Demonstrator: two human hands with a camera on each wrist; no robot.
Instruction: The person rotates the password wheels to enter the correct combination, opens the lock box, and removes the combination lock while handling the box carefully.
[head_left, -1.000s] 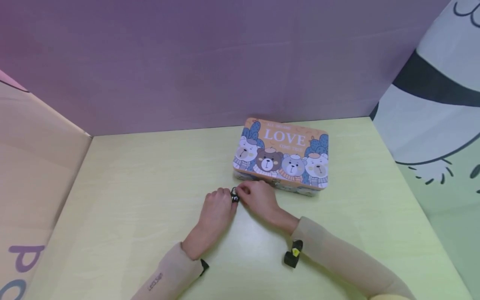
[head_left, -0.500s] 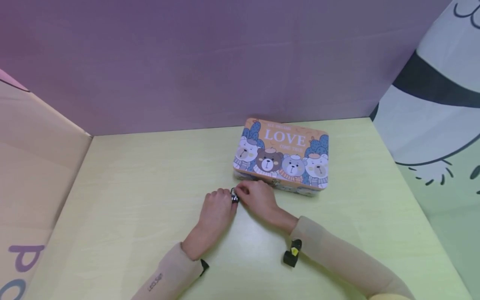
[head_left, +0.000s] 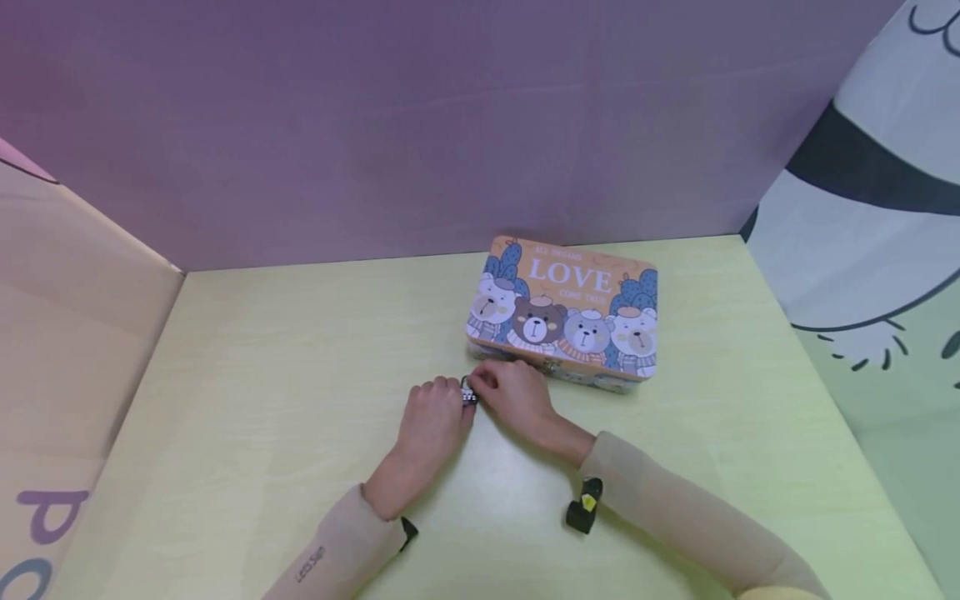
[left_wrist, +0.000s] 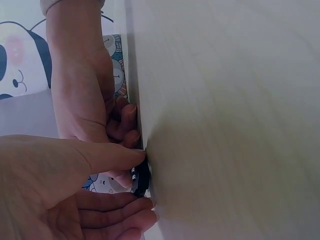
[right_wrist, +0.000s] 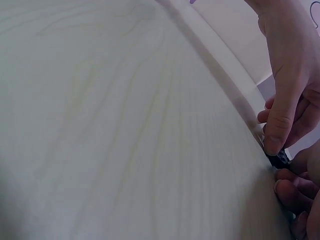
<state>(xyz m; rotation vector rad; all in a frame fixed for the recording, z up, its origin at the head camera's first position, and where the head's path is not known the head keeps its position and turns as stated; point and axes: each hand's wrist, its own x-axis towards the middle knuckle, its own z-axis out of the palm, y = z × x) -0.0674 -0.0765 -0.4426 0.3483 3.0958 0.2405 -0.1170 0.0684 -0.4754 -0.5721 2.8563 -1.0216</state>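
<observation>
A small black combination padlock (head_left: pixel 468 395) with pale digit dials and a looped shackle is held between both hands, low over the table in front of the tin. My left hand (head_left: pixel 433 425) pinches its body from the left, with the thumb (left_wrist: pixel 122 157) lying along it in the left wrist view. From the right, my right hand (head_left: pixel 519 402) has its curled thumb and finger on the padlock's upper side near the shackle. The right wrist view shows only part of the padlock (right_wrist: pixel 279 159) among the fingers, so the exact right-hand contact is hidden.
Just behind the right hand lies a closed rectangular tin box (head_left: pixel 562 312) with bears and the word LOVE on its lid, and a small front clasp (head_left: pixel 551 365). The pale wooden table (head_left: pixel 285 358) meets a purple backdrop (head_left: pixel 375 133) behind and printed panels at both sides.
The padlock has turned slightly between the fingers, and more of its digit dials now faces up. Both hands and the tin stay practically where they were.
</observation>
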